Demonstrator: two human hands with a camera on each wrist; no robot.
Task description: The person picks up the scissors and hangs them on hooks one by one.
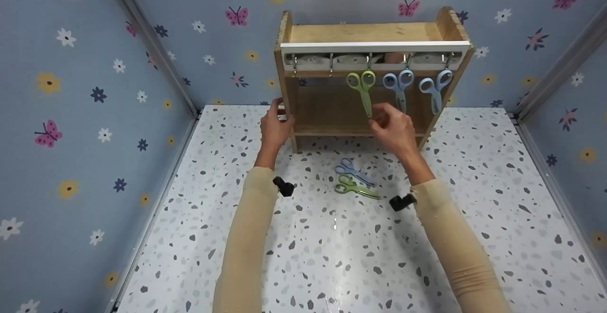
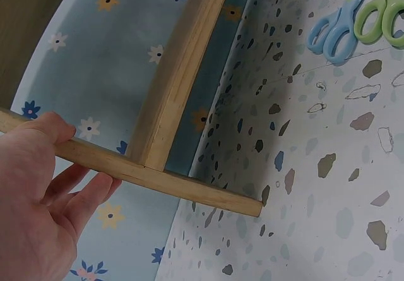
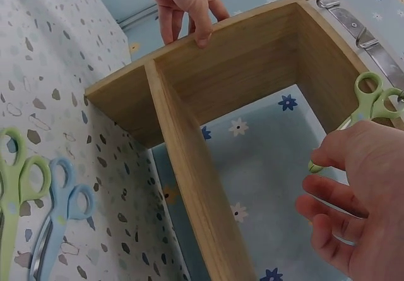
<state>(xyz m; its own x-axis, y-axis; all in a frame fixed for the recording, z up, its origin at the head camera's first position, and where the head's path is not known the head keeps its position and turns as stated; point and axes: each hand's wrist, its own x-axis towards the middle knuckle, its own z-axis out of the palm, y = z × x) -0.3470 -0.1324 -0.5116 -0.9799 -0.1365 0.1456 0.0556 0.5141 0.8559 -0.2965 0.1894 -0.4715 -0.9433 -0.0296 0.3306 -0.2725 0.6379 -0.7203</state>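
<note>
My left hand (image 1: 276,128) grips the side panel of a small wooden shelf (image 1: 287,90), thumb and fingers on either side of its edge. My right hand (image 1: 393,128) is at the lower tip of green scissors (image 1: 365,94), which hang by one handle ring from a middle hook. In the right wrist view its thumb (image 3: 338,147) overlaps the blades, with the other fingers loosely bent and spread below. Right of them, two pairs of blue scissors, one near the middle (image 1: 400,83) and one at the end (image 1: 436,87), hang from other hooks.
The metal hook rail (image 1: 341,59) runs along the shelf's front; its two left hooks are bare. On the speckled tabletop (image 1: 332,242) lie blue scissors (image 1: 351,168) and green scissors (image 1: 353,187), between the forearms. Flower-patterned walls (image 1: 95,114) stand behind and at both sides.
</note>
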